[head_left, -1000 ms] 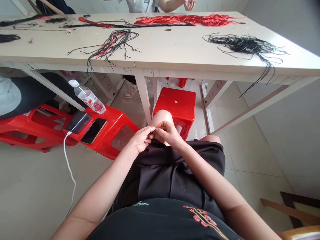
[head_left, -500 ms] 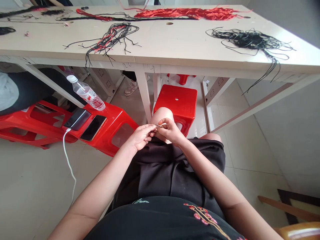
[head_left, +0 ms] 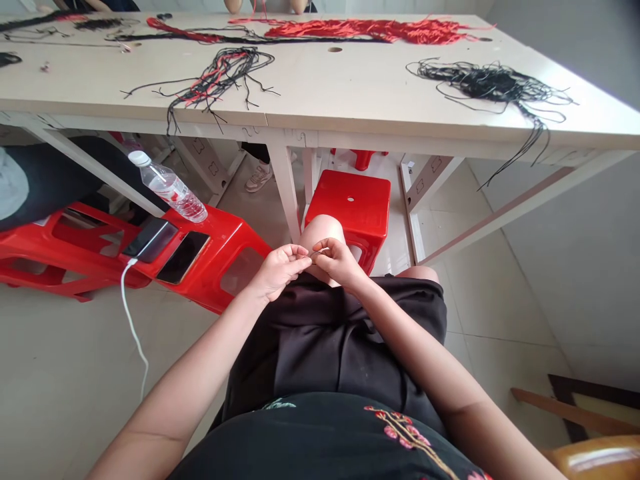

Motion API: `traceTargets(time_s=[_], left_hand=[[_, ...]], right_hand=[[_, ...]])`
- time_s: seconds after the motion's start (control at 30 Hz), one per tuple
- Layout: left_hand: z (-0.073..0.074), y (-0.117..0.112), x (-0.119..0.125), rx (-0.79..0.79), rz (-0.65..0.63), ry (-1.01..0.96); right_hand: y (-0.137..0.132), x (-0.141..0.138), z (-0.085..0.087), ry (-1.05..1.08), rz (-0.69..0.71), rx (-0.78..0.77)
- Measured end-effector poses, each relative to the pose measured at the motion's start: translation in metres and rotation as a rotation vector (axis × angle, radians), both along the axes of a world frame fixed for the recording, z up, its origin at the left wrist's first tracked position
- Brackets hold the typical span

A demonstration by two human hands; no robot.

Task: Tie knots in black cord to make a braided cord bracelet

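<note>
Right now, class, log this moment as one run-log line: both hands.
left hand: pinching thin strand | right hand: pinching same strand

A long cream table [head_left: 320, 80] runs across the room on pale legs, with a red stool [head_left: 350, 200] standing beneath it and another red stool [head_left: 200, 257] lying on its side to the left. Pale tiles [head_left: 500, 300] cover the floor, a gray wall [head_left: 590, 47] rises at upper right, and a wooden chair [head_left: 595, 460] sits at lower right. The light is soft and even.
</note>
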State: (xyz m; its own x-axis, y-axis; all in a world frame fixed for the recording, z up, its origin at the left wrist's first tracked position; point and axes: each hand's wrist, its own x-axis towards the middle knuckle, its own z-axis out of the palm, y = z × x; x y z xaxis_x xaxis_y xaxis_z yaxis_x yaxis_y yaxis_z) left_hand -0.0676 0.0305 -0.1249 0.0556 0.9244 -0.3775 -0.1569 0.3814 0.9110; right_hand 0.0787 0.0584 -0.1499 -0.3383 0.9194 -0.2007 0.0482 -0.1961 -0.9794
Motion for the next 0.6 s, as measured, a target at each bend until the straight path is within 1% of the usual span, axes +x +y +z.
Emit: traceTargets(time_s=[0.07, 0.13, 0.23, 0.33, 0.4, 0.5, 0.6], left_hand=[[0.002, 0.002, -0.001, -0.028, 0.050, -0.090], [0.008, 0.004, -0.003, -0.083, 0.077, -0.182], [0.020, 0.007, -0.009, -0.174, 0.120, -0.304], [0.029, 0.012, -0.014, -0.238, 0.196, -0.378], [0.033, 0.015, -0.016, -0.295, 0.237, -0.406], [0.034, 0.019, -0.017, -0.364, 0.244, -0.473], [0.036, 0.025, -0.016, -0.386, 0.251, -0.536]], right_hand=[[-0.002, 0.005, 0.005, -0.023, 0.018, 0.008], [-0.003, 0.014, 0.008, -0.041, 0.043, 0.026], [0.003, 0.035, 0.006, -0.031, 0.018, 0.060], [0.015, 0.063, -0.005, -0.025, -0.067, 0.016], [0.025, 0.084, -0.014, -0.037, -0.099, -0.011], [0.041, 0.113, -0.029, -0.068, -0.157, -0.027], [0.058, 0.135, -0.038, -0.064, -0.188, -0.029]])
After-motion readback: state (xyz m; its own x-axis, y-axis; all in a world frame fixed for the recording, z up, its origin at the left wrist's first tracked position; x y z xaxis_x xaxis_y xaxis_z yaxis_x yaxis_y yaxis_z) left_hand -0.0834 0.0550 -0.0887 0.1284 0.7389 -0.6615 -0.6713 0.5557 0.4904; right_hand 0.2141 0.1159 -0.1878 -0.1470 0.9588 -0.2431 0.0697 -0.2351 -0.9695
